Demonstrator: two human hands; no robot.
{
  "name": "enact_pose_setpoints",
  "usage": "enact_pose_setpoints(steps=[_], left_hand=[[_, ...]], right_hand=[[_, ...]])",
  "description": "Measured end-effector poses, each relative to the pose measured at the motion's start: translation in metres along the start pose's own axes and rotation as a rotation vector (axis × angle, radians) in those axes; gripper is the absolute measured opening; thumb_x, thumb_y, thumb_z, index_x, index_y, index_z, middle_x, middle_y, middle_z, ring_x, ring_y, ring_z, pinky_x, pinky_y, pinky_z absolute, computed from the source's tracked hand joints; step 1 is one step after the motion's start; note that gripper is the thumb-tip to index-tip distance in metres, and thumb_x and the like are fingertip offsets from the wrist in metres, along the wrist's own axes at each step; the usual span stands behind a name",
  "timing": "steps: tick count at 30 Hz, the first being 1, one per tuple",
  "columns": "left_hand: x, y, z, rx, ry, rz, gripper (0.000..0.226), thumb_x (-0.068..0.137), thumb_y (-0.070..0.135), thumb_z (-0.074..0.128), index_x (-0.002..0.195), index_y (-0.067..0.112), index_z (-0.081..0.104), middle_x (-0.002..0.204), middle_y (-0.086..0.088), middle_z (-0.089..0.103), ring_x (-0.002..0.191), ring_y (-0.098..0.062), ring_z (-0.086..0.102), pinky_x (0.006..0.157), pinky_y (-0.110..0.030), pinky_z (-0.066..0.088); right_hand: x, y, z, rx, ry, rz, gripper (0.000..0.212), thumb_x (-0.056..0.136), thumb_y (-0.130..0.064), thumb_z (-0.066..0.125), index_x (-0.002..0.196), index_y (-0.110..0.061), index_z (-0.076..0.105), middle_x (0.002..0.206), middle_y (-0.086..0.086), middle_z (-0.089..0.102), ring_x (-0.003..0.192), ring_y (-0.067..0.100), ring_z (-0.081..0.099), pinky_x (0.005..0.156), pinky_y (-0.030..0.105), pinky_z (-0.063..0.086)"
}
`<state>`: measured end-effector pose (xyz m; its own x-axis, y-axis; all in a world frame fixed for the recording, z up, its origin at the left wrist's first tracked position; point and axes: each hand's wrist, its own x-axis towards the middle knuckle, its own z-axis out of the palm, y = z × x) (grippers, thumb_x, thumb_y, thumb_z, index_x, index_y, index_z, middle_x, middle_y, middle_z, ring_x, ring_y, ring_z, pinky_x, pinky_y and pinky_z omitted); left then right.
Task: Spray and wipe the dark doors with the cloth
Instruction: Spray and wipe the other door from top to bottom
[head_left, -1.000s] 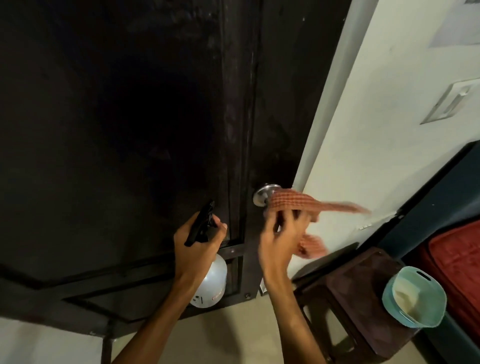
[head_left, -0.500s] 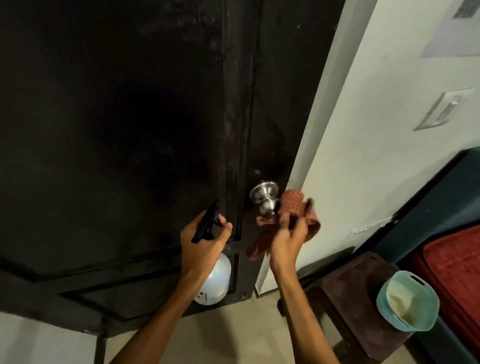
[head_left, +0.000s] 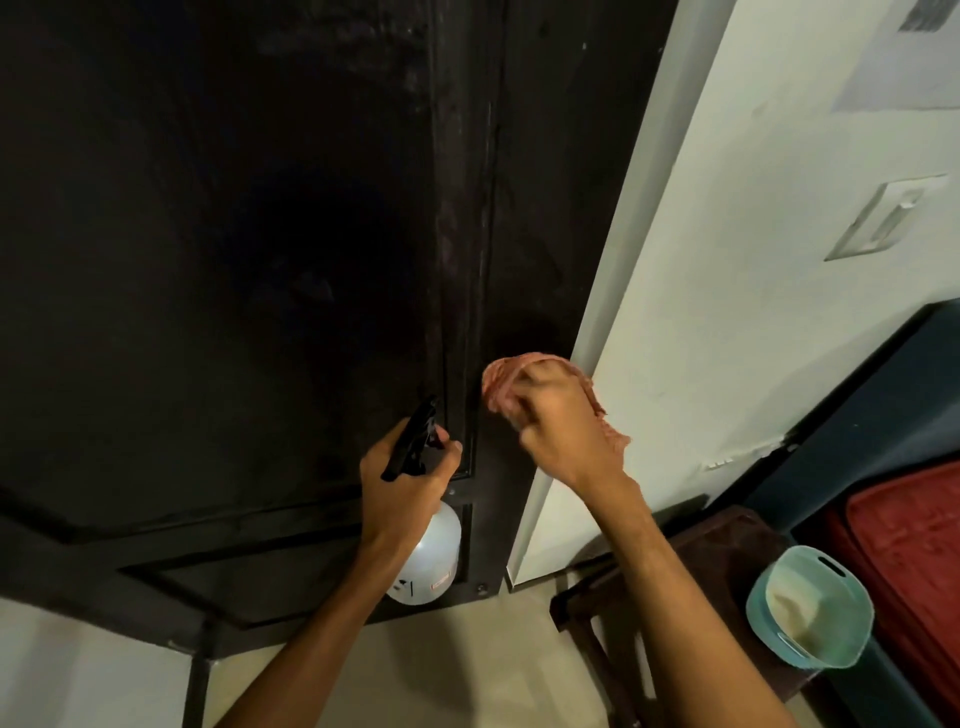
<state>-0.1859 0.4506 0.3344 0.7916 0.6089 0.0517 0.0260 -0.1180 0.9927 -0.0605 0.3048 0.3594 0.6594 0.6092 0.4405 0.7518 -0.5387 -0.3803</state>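
2 bare hands are raised against the dark door (head_left: 218, 249), which fills the left and centre of the frame. A white spray bottle (head_left: 431, 564) is gripped at its black trigger head by the left hand (head_left: 402, 486), lower centre. A reddish cloth (head_left: 506, 382) is bunched in the curled right hand (head_left: 558, 421) and held at the door's right edge.

Bunched red cloth (head_left: 498, 384) against dark door (head_left: 260, 234)
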Motion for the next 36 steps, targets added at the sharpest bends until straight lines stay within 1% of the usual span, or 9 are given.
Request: enact_pose_setpoints(steps=[4,9,13,18,23,26,28,32,36], left_hand=[[0.001,0.006,0.000,-0.011,0.010,0.046,0.010,0.090,0.008,0.076,0.085,0.014,0.070,0.060,0.010,0.060,0.051,-0.005,0.056,0.049,-0.018,0.045],[-0.007,0.004,-0.007,-0.049,0.050,0.028,0.010,0.090,0.006,0.075,0.087,0.013,0.070,0.061,0.012,0.061,0.049,-0.003,0.055,0.052,-0.016,0.044],[-0.011,0.005,-0.009,-0.040,0.070,0.009,0.017,0.089,0.004,0.076,0.084,0.020,0.070,0.061,0.014,0.062,0.050,-0.003,0.056,0.054,-0.016,0.044],[-0.014,0.005,-0.014,0.010,0.067,0.038,0.020,0.089,0.005,0.076,0.083,0.023,0.069,0.059,0.017,0.062,0.052,-0.001,0.058,0.056,-0.017,0.045],[-0.014,0.009,-0.026,-0.029,0.075,0.037,0.007,0.091,0.006,0.074,0.089,0.009,0.069,0.061,0.009,0.060,0.044,-0.005,0.050,0.045,-0.017,0.042],[-0.011,0.010,-0.035,-0.031,0.096,0.054,0.005,0.092,0.008,0.074,0.091,0.008,0.069,0.068,-0.005,0.062,0.043,-0.006,0.049,0.045,-0.019,0.042],[-0.008,0.008,-0.041,-0.023,0.114,0.062,0.006,0.091,0.007,0.075,0.089,0.009,0.069,0.077,-0.011,0.067,0.044,-0.006,0.050,0.047,-0.018,0.043],[-0.013,-0.004,-0.049,-0.030,0.125,0.008,0.009,0.090,0.008,0.077,0.088,0.014,0.071,0.075,0.001,0.068,0.053,-0.005,0.057,0.061,-0.022,0.047],[-0.017,-0.011,-0.050,-0.052,0.118,-0.052,0.011,0.087,0.018,0.081,0.095,0.017,0.073,0.078,0.003,0.067,0.062,-0.026,0.059,0.075,-0.049,0.054]], right_hand=[[0.008,0.012,-0.011,1.322,0.593,0.649,0.017,0.097,0.006,0.050,0.101,0.001,0.066,0.095,0.003,0.070,0.085,0.017,0.069,0.083,0.033,0.057],[-0.008,-0.009,0.036,1.832,0.605,0.949,0.022,0.103,-0.012,0.049,0.119,-0.003,0.063,0.097,0.009,0.071,0.076,0.019,0.071,0.061,0.032,0.058],[-0.029,-0.014,0.053,2.431,0.452,1.008,0.042,0.100,-0.027,0.053,0.134,-0.004,0.061,0.120,0.020,0.067,0.105,0.030,0.067,0.099,0.042,0.051],[-0.034,-0.026,0.052,2.511,0.651,1.163,0.042,0.090,-0.018,0.050,0.126,0.000,0.064,0.123,0.025,0.068,0.116,0.033,0.063,0.117,0.040,0.036],[-0.044,-0.011,0.041,2.273,0.848,1.081,0.017,0.096,-0.018,0.050,0.101,-0.012,0.065,0.097,0.008,0.067,0.084,0.021,0.067,0.095,0.030,0.049],[-0.038,-0.014,0.032,1.755,0.932,0.872,0.018,0.099,-0.023,0.057,0.105,-0.013,0.071,0.104,0.004,0.070,0.100,0.023,0.070,0.096,0.040,0.051],[-0.026,-0.015,0.033,1.097,0.773,0.645,0.025,0.093,-0.023,0.065,0.114,-0.010,0.072,0.127,0.011,0.061,0.125,0.033,0.056,0.112,0.049,0.039],[-0.015,-0.029,0.046,-0.320,0.167,0.157,0.047,0.067,-0.014,0.081,0.113,-0.016,0.072,0.135,0.013,0.049,0.124,0.036,0.040,0.101,0.053,0.031],[-0.029,-0.026,0.066,-0.450,0.038,-0.004,0.042,0.066,-0.005,0.078,0.107,-0.012,0.075,0.127,0.012,0.062,0.122,0.034,0.050,0.105,0.052,0.031]])
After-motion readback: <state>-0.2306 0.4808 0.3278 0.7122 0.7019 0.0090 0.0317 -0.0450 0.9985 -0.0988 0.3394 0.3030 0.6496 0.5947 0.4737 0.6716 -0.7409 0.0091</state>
